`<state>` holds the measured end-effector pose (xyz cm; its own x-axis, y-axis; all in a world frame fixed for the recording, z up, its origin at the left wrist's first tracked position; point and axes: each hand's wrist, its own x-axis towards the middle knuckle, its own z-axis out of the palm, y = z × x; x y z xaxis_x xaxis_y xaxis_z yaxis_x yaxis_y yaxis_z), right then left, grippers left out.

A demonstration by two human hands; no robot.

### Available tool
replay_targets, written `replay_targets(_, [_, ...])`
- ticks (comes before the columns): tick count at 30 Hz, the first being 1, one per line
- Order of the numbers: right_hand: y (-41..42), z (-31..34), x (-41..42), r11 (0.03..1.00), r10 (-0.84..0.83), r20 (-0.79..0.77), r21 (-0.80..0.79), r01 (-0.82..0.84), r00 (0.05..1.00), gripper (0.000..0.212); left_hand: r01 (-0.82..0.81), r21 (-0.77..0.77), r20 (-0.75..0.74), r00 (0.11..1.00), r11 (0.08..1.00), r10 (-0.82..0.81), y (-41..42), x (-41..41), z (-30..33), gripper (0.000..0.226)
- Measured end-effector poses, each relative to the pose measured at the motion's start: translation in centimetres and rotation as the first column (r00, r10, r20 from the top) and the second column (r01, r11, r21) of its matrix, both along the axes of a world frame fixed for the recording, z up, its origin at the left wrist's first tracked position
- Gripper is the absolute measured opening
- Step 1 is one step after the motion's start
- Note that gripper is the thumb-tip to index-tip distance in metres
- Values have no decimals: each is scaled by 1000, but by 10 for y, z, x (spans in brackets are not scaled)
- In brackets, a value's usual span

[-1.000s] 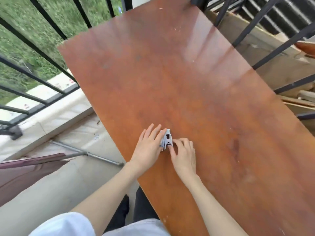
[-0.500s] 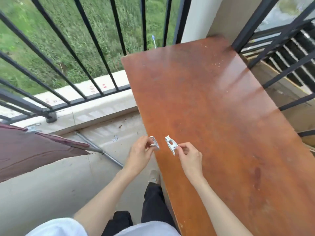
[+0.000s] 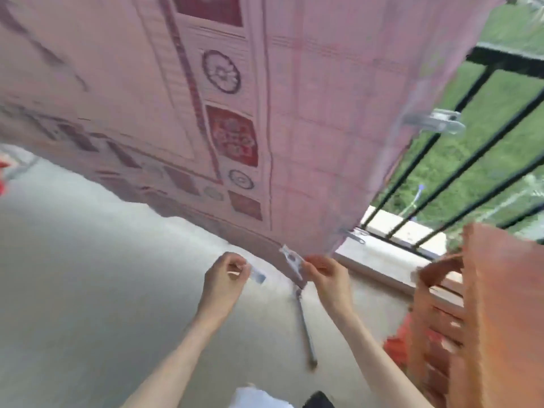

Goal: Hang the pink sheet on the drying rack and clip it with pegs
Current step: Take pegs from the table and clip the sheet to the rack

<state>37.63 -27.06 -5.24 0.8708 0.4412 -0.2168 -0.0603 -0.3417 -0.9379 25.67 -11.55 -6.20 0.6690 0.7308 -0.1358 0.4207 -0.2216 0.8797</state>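
Hanging across twelve o'clock: pink sheet, already clipped by two pegs along its three o'clock edge. Pinching one pale peg in the left hand, another peg in the right hand, just below the sheet's lower hem. Standing at four o'clock: wooden table.
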Motion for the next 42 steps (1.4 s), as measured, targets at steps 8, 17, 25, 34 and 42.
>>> replay_targets(8, [235,24,-56,918,383,-92,150,-368,919,22,-519,-66,86,848,852,523,171,-126,33,24])
replay_targets(17, [466,23,-107,742,670,-232,255,-620,706,15,-760,-43,64,646,649,761,342,-204,44,26])
replay_targets(25, [678,57,-155,575,818,-166,265,-774,551,25,-865,-120,85,480,487,873,491,-255,69,24])
replay_targets(34, [880,35,-264,463,882,-201,202,-863,426,13,-911,-231,54,338,341,940,665,-362,43,30])
replay_targets(42, [1061,50,-371,514,852,-246,224,-828,462,15,-904,-239,45,355,355,934,865,-484,59,33])
